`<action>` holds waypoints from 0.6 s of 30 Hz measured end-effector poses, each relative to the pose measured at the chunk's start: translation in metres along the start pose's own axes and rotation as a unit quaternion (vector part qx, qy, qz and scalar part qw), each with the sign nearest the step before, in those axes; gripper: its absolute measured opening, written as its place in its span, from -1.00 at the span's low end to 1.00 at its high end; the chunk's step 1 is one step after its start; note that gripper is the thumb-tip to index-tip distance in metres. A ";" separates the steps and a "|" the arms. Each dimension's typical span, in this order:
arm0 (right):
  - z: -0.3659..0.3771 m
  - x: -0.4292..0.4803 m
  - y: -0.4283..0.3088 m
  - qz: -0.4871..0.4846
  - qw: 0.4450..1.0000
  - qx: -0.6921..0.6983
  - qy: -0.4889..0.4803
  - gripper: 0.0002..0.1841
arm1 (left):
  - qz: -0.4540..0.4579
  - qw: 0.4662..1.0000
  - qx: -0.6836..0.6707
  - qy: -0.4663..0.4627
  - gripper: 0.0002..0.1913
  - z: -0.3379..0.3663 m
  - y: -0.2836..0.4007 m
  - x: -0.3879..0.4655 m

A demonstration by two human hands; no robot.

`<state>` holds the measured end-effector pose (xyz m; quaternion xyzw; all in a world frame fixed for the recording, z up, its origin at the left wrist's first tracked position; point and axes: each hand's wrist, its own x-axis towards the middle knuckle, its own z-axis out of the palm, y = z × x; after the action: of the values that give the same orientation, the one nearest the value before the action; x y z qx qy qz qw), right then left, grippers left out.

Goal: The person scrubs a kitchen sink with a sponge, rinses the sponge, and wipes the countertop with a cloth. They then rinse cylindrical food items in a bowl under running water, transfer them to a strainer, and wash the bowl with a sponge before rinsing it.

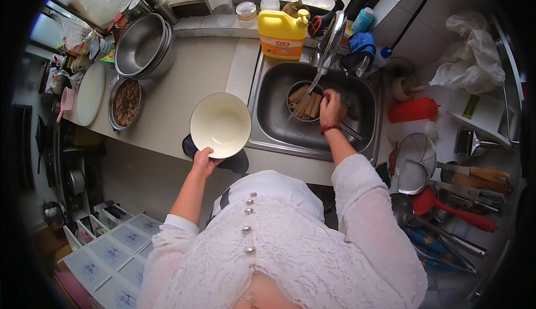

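Note:
My left hand (204,162) grips the rim of a cream-coloured bowl (220,120), tilted so that its bare inside faces me. The bowl is above the counter, left of the sink. My right hand (331,110) reaches into the stainless steel sink (276,127), at the right side of a round metal pot (293,87). Brown stick-shaped pieces (310,104) lie in the pot, and a metal handle (351,132) shows below my wrist. Water runs from the chrome tap (333,41) into the pot. My right fingertips are partly hidden, so their hold is unclear.
A yellow detergent jug (283,34) stands behind the sink. Stacked metal basins (142,45), a bowl of reddish-brown pieces (126,103) and a white cutting board (91,93) occupy the counter's left. Right of the sink lie a red squeeze bottle (412,109), a strainer (412,177) and several utensils.

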<state>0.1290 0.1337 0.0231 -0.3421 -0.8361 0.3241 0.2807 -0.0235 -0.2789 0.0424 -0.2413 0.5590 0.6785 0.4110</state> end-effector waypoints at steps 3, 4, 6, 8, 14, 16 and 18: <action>0.029 -0.037 0.024 0.118 0.951 -0.084 -0.275 -0.52 | 0.000 1.000 0.004 -0.003 -0.45 -0.003 0.000 0.002; 0.039 -0.048 0.030 0.105 0.945 -0.108 -0.290 -0.48 | 0.001 1.000 0.007 -0.003 -0.46 -0.001 0.001 0.001; 0.057 -0.063 0.033 0.078 0.932 -0.153 -0.320 -0.40 | 0.003 1.000 0.014 0.001 -0.48 0.003 0.003 -0.004; 0.072 -0.066 0.031 0.083 0.911 -0.196 -0.353 -0.37 | 0.013 1.000 0.021 0.000 -0.48 0.010 0.006 -0.008; 0.073 -0.062 0.024 0.105 0.837 -0.179 -0.506 -0.49 | 0.008 1.000 0.022 0.000 -0.48 0.007 0.007 -0.008; 0.066 -0.068 0.024 0.126 0.811 -0.153 -0.551 -0.56 | 0.005 1.000 0.018 -0.002 -0.48 0.007 0.006 -0.008; 0.056 -0.078 0.021 0.129 0.812 -0.123 -0.555 -0.64 | -0.001 1.000 0.008 -0.008 -0.48 0.002 0.004 -0.003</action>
<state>0.1453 0.0669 -0.0468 -0.2409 -0.8307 0.3864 -0.3203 -0.0250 -0.2783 0.0473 -0.2331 0.5611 0.6755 0.4178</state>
